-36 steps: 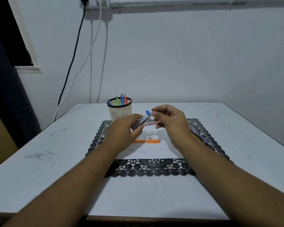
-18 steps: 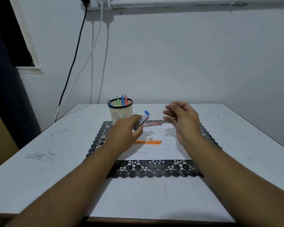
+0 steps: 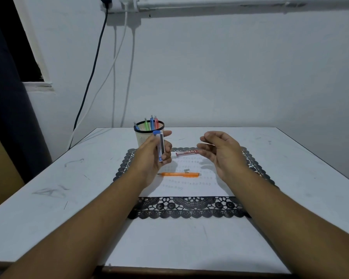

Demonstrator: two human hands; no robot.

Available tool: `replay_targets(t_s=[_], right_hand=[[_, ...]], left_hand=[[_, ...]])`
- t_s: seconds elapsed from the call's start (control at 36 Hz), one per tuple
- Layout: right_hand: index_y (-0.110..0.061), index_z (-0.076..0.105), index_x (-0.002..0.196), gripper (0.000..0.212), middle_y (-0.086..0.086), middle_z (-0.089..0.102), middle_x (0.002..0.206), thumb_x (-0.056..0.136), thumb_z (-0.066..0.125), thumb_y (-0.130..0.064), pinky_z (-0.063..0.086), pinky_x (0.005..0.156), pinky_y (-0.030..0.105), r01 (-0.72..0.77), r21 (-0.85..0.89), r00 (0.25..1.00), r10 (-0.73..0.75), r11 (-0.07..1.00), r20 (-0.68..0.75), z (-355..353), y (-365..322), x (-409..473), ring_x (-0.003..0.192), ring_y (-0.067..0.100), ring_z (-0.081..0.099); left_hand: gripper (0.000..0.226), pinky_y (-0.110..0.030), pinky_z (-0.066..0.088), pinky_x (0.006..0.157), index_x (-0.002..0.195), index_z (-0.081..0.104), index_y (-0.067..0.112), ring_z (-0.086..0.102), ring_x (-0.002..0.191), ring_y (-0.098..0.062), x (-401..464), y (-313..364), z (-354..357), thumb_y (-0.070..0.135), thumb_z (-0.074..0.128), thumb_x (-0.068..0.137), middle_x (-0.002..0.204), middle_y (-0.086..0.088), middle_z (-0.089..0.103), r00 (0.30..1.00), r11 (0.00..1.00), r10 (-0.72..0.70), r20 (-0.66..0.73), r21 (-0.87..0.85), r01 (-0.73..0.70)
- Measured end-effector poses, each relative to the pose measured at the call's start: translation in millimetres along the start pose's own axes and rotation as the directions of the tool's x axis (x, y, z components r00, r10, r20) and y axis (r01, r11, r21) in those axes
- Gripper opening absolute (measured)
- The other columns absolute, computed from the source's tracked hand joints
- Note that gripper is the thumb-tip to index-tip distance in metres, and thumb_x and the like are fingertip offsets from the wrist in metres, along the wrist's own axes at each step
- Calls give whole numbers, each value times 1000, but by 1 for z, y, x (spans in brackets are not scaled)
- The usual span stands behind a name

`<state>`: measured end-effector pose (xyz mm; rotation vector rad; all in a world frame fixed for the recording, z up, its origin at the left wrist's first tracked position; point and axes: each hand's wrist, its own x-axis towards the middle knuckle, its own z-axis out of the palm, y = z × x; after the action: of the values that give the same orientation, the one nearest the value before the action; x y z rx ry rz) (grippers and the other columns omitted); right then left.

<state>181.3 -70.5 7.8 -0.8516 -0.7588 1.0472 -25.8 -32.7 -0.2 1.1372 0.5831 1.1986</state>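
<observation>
My left hand holds a clear lead refill case with a blue cap, standing nearly upright above the mat. My right hand hovers to the right of it, fingers curled, and pinches a thin pencil lead at its fingertips. An orange mechanical pencil lies flat on a white sheet of paper between my hands. A small grey piece lies just above the pencil. A red lead case rests at the paper's far edge.
A black lace mat lies under the paper on the white table. A cream pen cup with several coloured pens stands behind my left hand. Cables hang down the wall at the back left.
My right hand has drawn away to the right from the blue-capped case, taking a thin lead with it. My left hand has turned the case from slanted to nearly upright.
</observation>
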Motion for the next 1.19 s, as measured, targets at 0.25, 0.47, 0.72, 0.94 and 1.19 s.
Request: replay_targets(t_s=[0.25, 0.47, 0.72, 0.94, 1.19], right_hand=[[-6, 70, 99, 2, 11, 73, 87, 97, 71, -7, 60, 54, 33, -30, -22, 1000, 30, 999, 1, -1, 1, -1, 72, 28, 75], [-5, 71, 96, 1, 11, 73, 85, 97, 71, -5, 62, 59, 33, -23, -16, 1000, 23, 1000, 4, -3, -2, 1, 73, 29, 75], [-5, 71, 98, 1, 9, 73, 83, 97, 71, -5, 60, 56, 33, -8, -1, 998, 8, 1000, -66, -9, -7, 9, 71, 26, 75], [-6, 74, 102, 6, 6, 74, 78, 98, 70, -5, 62, 61, 33, 17, 54, 994, -11, 998, -107, -19, -14, 17, 68, 24, 73], [-5, 75, 101, 7, 8, 71, 80, 97, 70, -3, 65, 66, 35, 29, 46, 991, -23, 999, -135, -26, -17, 21, 65, 22, 70]], left_hand=[[38, -24, 29, 51, 102, 65, 11, 32, 51, -11, 0, 4, -3, 42, 44, 104, 64, 0, 43, 992, 977, -75, 98, -194, 93], [32, -24, 28, 53, 97, 58, 16, 30, 55, -10, 2, 1, -5, 39, 39, 109, 66, 2, 38, 993, 995, -35, 114, -87, 45], [23, -24, 40, 52, 108, 63, 18, 48, 57, -10, 18, -7, 7, 29, 43, 112, 77, 0, 71, 994, 810, 92, 64, 575, -112], [13, -25, 47, 50, 101, 63, 31, 63, 67, -14, 58, -4, 32, 33, 74, 94, 85, 7, 67, 976, 305, 133, 170, 930, -203], [33, -31, 32, 62, 72, 48, 25, 49, 78, -20, 99, -34, 47, 32, 58, 103, 88, -3, 52, 968, -191, -15, 252, 949, -251]])
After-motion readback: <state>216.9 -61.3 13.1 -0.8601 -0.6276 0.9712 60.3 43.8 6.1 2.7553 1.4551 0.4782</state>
